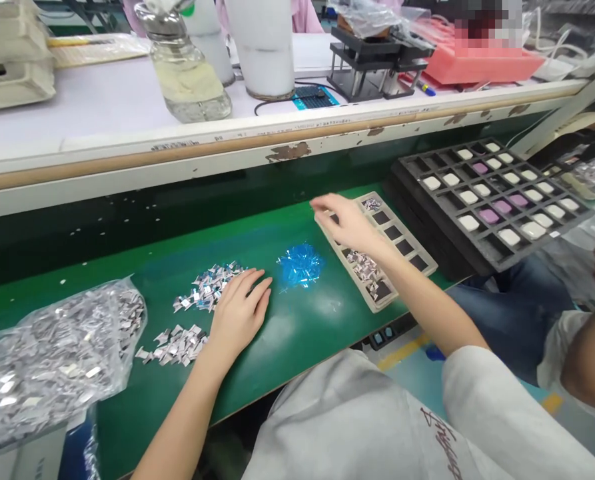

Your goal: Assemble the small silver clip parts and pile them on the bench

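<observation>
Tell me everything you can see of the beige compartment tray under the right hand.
The beige compartment tray is a long, shallow strip, plastic by its look, with two rows of square pockets. It lies flat and slantwise on the green mat, beside a black grid tray. Some pockets hold small silvery pieces; others look dark and bare. The right hand hovers over its far end.
</observation>
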The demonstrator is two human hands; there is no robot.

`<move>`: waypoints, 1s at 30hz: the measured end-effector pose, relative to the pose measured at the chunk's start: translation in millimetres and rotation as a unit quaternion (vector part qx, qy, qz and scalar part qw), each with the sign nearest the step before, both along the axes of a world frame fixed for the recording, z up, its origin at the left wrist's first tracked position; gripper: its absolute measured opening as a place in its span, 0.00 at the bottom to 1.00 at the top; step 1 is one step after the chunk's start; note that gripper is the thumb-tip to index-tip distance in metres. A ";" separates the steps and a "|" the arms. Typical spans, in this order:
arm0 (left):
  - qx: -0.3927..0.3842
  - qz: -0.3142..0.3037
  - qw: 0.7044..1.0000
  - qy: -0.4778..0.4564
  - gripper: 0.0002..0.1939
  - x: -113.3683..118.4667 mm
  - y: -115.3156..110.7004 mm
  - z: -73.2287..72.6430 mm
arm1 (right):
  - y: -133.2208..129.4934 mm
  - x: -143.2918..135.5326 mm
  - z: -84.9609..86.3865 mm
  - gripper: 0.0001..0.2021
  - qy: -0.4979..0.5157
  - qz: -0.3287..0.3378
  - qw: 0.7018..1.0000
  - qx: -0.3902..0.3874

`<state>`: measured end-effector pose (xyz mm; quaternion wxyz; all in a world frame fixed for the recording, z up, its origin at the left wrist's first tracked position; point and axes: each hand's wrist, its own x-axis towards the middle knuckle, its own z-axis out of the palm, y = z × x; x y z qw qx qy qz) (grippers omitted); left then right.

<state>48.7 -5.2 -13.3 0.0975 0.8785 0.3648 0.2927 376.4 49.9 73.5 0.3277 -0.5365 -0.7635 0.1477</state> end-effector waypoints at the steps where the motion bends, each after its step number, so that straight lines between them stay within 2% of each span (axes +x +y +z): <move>1: 0.008 -0.005 1.000 0.002 0.15 0.3 -0.1 -1.5 | -16.8 6.1 -4.8 0.17 -0.057 0.008 0.998 0.003; 3: 0.026 -0.011 1.000 0.007 0.16 1.1 0.2 -4.8 | -47.5 11.3 -23.0 0.20 -0.165 0.000 0.986 0.003; 5: 0.045 -0.013 0.999 0.008 0.16 1.6 1.4 -7.7 | -67.2 10.2 -44.4 0.21 -0.229 -0.038 0.973 0.011; 8: 0.061 -0.015 0.998 0.009 0.16 1.2 3.0 -10.4 | -73.1 7.2 -64.3 0.23 -0.277 -0.094 0.956 0.024; 12: 0.060 -0.011 0.998 0.011 0.17 -3.2 2.9 -11.9 | -65.8 13.6 -64.8 0.25 -0.297 -0.132 0.945 0.027; 16: 0.065 0.001 0.998 0.006 0.16 -6.6 4.2 -10.3 | -69.0 21.2 -56.0 0.22 -0.313 -0.128 0.941 0.030; 18: 0.073 0.006 0.997 0.011 0.15 -6.0 6.5 -6.8 | -67.5 16.8 -50.9 0.19 -0.289 -0.127 0.948 0.033; 21: 0.083 0.035 0.996 0.027 0.12 -4.8 11.6 1.2 | -46.7 -4.8 -43.9 0.16 -0.167 -0.117 0.978 0.036; 25: 0.066 0.094 0.993 0.009 0.09 -14.6 15.9 13.5 | 13.1 -50.0 -44.3 0.13 0.005 -0.047 0.999 0.018; 28: 0.031 0.105 0.994 -0.022 0.09 -36.3 6.3 24.2 | 56.5 -75.7 -57.2 0.13 -0.009 -0.014 1.000 -0.007; 30: 0.007 0.121 0.992 -0.027 0.10 -55.5 -10.1 30.6 | 74.2 -82.2 -68.8 0.14 -0.043 -0.009 0.999 -0.029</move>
